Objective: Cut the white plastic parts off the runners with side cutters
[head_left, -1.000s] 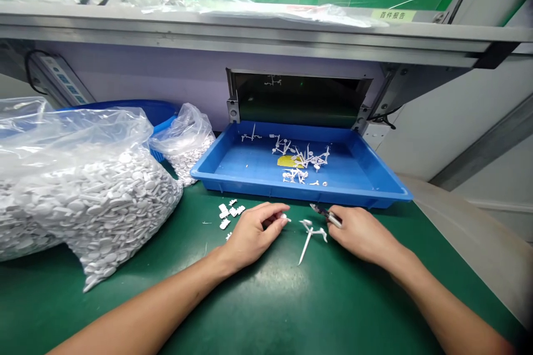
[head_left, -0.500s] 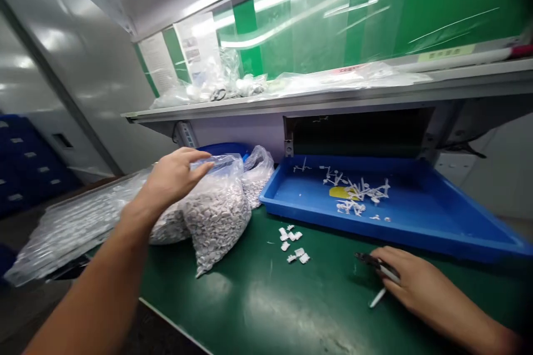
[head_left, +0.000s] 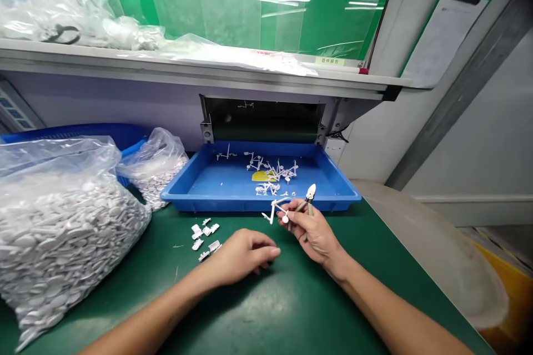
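Note:
My right hand (head_left: pixel 314 233) grips a pair of side-cutting nippers (head_left: pixel 310 193), jaws pointing up, and its fingertips also pinch a branched white plastic sprue (head_left: pixel 273 208) with a round part on it. My left hand (head_left: pixel 245 255) is low over the green table, fingers loosely bent and apart, nothing visible in them. To its left lie several small white plastic pieces (head_left: pixel 197 231). Behind both hands, the blue tray (head_left: pixel 216 203) contains several white sprues (head_left: pixel 278 172) and a yellow patch (head_left: pixel 262 176).
A large clear bag of white parts (head_left: pixel 62 244) stands at left, with a smaller bag (head_left: pixel 160 177) and a blue basket (head_left: pixel 83 132) behind it. A shelf (head_left: pixel 187 64) with plastic bags overhangs the table. A clipboard (head_left: pixel 447 33) hangs at right.
The view has turned right. My left hand has come from beside the large bag to the table's middle. The sprue is now in my right hand, which is raised with the nippers.

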Demonstrator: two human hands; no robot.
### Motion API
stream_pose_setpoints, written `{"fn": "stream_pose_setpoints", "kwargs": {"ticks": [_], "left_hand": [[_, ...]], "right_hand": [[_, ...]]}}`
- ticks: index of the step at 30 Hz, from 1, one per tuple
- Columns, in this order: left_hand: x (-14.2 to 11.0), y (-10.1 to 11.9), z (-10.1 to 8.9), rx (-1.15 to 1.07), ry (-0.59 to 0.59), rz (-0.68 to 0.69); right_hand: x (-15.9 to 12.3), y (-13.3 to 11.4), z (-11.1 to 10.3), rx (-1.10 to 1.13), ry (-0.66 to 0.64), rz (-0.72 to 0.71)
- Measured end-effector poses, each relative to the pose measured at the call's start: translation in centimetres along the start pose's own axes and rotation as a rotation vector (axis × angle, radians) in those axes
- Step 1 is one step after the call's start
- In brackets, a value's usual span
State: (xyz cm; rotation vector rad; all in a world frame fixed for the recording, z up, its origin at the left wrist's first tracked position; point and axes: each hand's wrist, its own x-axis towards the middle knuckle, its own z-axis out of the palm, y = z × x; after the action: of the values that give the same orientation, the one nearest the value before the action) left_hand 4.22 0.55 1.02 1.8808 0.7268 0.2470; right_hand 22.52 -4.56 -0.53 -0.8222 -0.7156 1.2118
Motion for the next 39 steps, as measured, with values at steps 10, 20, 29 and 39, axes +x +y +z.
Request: {"fn": "stream_pose_setpoints", "kwargs": {"ticks": [10,20,29,39], "left_hand": [[1.3,-0.9,2.9,-0.884,0.416,-0.097],[1.5,-1.3,3.0,-0.795,0.443,-0.034],[1.2,-1.5,2.8,-0.942,0.373,-0.037],[0.7,-2.2,0.9,-1.157,0.293,-0.022]], "right_hand": [[-1.6,1.6,1.5,-0.602,0.046,-0.22],[-1.5,1.4,1.4,-0.69,0.09,-0.178],[-1.5,1.3,0.7,-0.798,0.082,-0.164],[-0.7,0.5,-1.8,-1.557,-0.212,-0.372]]}}
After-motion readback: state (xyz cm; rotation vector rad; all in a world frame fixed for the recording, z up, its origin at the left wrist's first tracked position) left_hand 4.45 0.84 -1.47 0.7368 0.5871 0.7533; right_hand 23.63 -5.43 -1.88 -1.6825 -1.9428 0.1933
